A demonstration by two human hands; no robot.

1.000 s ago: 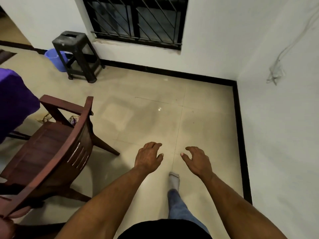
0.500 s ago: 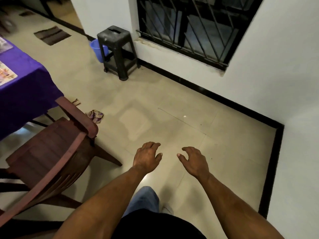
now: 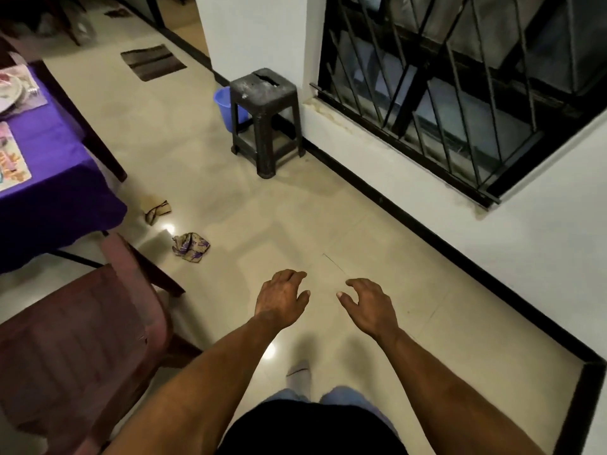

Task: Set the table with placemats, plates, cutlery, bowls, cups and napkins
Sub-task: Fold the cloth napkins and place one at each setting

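My left hand (image 3: 282, 298) and my right hand (image 3: 369, 307) hang side by side over the tiled floor, fingers loosely curled, holding nothing. At the left edge stands the table with a purple cloth (image 3: 49, 165). On it lies a patterned placemat (image 3: 11, 159), and farther back a second placemat (image 3: 31, 96) carries a white plate (image 3: 8, 91) with cutlery beside it, partly cut off by the frame edge. Two crumpled cloths lie on the floor near the table: a patterned one (image 3: 191, 247) and a brownish one (image 3: 157, 210).
A dark red wooden chair (image 3: 82, 339) stands at my lower left, close to my left arm. A black plastic stool (image 3: 264, 121) and a blue bucket (image 3: 225, 105) sit by the white wall under a barred window (image 3: 460, 77). A dark mat (image 3: 152, 62) lies farther back.
The view has swung left: more of the table, its placemats and plate have come into sight, and the stool has shifted toward the centre. Both hands keep the same empty, loosely curled pose.
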